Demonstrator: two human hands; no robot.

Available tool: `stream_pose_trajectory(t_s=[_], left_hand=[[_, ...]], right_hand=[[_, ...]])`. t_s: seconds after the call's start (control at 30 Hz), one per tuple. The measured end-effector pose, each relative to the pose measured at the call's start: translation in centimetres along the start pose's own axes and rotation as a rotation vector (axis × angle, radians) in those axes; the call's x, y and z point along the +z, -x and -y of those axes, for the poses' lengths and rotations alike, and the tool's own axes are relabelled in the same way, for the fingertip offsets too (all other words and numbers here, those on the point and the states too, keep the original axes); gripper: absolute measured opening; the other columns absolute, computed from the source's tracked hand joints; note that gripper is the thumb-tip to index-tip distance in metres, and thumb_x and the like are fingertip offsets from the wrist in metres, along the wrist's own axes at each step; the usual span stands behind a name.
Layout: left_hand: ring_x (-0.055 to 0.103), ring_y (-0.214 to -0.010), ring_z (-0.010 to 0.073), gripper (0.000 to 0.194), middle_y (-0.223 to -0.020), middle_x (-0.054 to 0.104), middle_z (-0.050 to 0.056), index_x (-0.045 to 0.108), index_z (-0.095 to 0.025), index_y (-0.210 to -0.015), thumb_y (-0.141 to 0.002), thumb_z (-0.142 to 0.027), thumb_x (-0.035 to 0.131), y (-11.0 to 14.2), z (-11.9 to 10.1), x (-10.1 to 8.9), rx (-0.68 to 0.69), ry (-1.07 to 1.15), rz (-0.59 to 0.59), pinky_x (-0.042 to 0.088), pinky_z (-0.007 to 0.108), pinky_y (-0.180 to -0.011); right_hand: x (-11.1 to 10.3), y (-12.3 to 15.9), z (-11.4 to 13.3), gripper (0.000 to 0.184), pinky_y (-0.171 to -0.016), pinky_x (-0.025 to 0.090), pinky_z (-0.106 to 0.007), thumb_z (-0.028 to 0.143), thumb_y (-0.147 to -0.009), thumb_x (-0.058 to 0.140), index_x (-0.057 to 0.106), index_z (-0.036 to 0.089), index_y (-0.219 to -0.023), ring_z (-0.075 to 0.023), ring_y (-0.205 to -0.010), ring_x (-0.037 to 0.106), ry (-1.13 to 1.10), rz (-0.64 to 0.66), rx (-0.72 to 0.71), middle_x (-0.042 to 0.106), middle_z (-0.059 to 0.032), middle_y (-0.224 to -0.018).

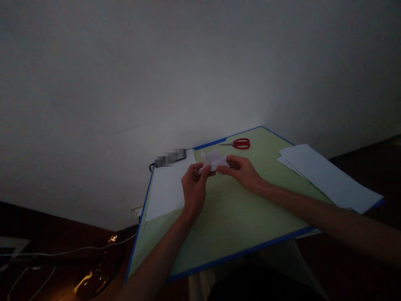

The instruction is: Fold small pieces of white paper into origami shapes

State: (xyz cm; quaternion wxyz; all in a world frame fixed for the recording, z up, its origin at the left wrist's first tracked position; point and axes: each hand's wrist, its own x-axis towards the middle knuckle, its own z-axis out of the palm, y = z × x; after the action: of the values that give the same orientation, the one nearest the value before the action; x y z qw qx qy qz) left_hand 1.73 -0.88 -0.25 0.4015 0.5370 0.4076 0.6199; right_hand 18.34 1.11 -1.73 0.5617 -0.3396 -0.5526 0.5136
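Note:
A small piece of folded white paper [215,159] is held up over the green tabletop [241,213], between my two hands. My left hand [194,184] pinches its left side, thumb on the near face. At the right edge, my right hand [242,171] grips it between thumb and fingers. The paper has several creased flaps, and its underside is hidden. Beyond the hands lie red-handled scissors [240,144], their blades pointing left.
Loose white sheets [326,175] lie at the table's right edge. Another white sheet [166,192] is on the left, with a dark, partly blurred-out device [180,156] at its far end. The wall [200,83] stands behind the table. White cables [78,251] run at lower left.

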Motion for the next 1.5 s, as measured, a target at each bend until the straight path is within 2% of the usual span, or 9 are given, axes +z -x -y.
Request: stream_pose_trajectory(t_s=[0.13, 0.3, 0.53, 0.7, 0.87, 1.0, 1.17, 1.3, 1.5], left_hand=[[0.076, -0.072, 0.0191, 0.031, -0.084, 0.078, 0.005, 0.068, -0.016, -0.095, -0.081, -0.041, 0.08, 0.2, -0.2, 0.1, 0.001, -0.004, 0.005, 0.062, 0.031, -0.072], [0.076, -0.075, 0.0194, 0.032, -0.085, 0.077, 0.006, 0.068, -0.016, -0.094, -0.08, -0.042, 0.08, 0.6, -0.2, 0.3, -0.002, -0.021, 0.017, 0.061, 0.032, -0.073], [0.074, -0.077, 0.018, 0.03, -0.086, 0.076, 0.005, 0.07, -0.016, -0.096, -0.081, -0.041, 0.079, 0.4, -0.1, 0.2, 0.002, -0.032, 0.052, 0.059, 0.031, -0.075], [0.072, -0.08, 0.0174, 0.028, -0.088, 0.076, 0.004, 0.073, -0.018, -0.094, -0.08, -0.04, 0.081, 0.0, 0.3, -0.2, 0.015, -0.03, 0.061, 0.059, 0.031, -0.079], [0.07, -0.07, 0.0167, 0.028, -0.075, 0.074, 0.003, 0.073, -0.017, -0.092, -0.078, -0.04, 0.082, 0.1, 0.4, -0.2, 0.023, -0.061, 0.036, 0.057, 0.03, -0.07], [0.069, -0.067, 0.0166, 0.028, -0.073, 0.074, 0.004, 0.073, -0.017, -0.09, -0.078, -0.041, 0.081, 0.1, 0.2, -0.1, 0.033, -0.084, 0.02, 0.056, 0.029, -0.065], [0.068, -0.066, 0.0164, 0.027, -0.07, 0.072, 0.001, 0.072, -0.019, -0.091, -0.081, -0.043, 0.078, 0.0, 0.4, -0.3, 0.079, -0.229, 0.03, 0.051, 0.027, -0.064], [0.068, -0.069, 0.0167, 0.023, -0.076, 0.073, 0.002, 0.07, -0.02, -0.091, -0.086, -0.043, 0.073, -0.1, 0.5, -0.5, 0.125, -0.347, 0.039, 0.05, 0.026, -0.067], [0.065, -0.066, 0.0155, 0.026, -0.073, 0.07, 0.002, 0.067, -0.019, -0.09, -0.088, -0.044, 0.071, -0.1, 0.9, -0.6, 0.096, -0.313, 0.059, 0.049, 0.026, -0.064]], right_hand=[[-0.2, -0.1, 0.2, 0.04, -0.073, 0.057, -0.032, 0.045, -0.066, 0.087, 0.068, 0.02, -0.09, -0.0177, -0.078, 0.069, 0.0, 0.013, 0.005, 0.074, -0.0032, -0.088], [0.0, -0.1, -0.1, 0.044, -0.075, 0.059, -0.034, 0.048, -0.061, 0.089, 0.068, 0.02, -0.088, -0.0195, -0.08, 0.072, 0.002, 0.004, 0.016, 0.076, -0.0034, -0.087], [0.0, -0.1, 0.2, 0.045, -0.066, 0.057, -0.032, 0.053, -0.059, 0.089, 0.071, 0.019, -0.083, -0.0181, -0.069, 0.069, 0.055, -0.043, -0.021, 0.075, -0.003, -0.077], [-0.3, -0.2, 0.1, 0.043, -0.063, 0.054, -0.031, 0.054, -0.062, 0.087, 0.071, 0.02, -0.083, -0.0173, -0.067, 0.066, 0.114, -0.032, -0.054, 0.074, -0.0021, -0.076], [-0.4, -0.1, 0.0, 0.041, -0.063, 0.053, -0.031, 0.053, -0.066, 0.086, 0.069, 0.02, -0.085, -0.0177, -0.069, 0.067, 0.139, 0.007, -0.048, 0.074, -0.0021, -0.078], [-0.3, -0.1, 0.3, 0.035, -0.065, 0.053, -0.031, 0.049, -0.071, 0.083, 0.069, 0.02, -0.085, -0.0175, -0.07, 0.067, 0.165, 0.048, -0.043, 0.074, -0.002, -0.079], [-0.4, -0.2, 0.3, 0.034, -0.064, 0.05, -0.031, 0.05, -0.075, 0.08, 0.068, 0.019, -0.083, -0.0171, -0.069, 0.065, 0.23, 0.033, -0.075, 0.071, -0.0017, -0.076], [-0.5, -0.3, 0.2, 0.034, -0.063, 0.048, -0.03, 0.05, -0.077, 0.079, 0.068, 0.019, -0.085, -0.0167, -0.068, 0.063, 0.245, 0.028, -0.085, 0.07, -0.002, -0.076], [-0.5, -0.2, -0.2, 0.033, -0.062, 0.047, -0.029, 0.048, -0.077, 0.079, 0.068, 0.018, -0.086, -0.0159, -0.068, 0.063, 0.241, 0.036, -0.08, 0.07, -0.0017, -0.076]])
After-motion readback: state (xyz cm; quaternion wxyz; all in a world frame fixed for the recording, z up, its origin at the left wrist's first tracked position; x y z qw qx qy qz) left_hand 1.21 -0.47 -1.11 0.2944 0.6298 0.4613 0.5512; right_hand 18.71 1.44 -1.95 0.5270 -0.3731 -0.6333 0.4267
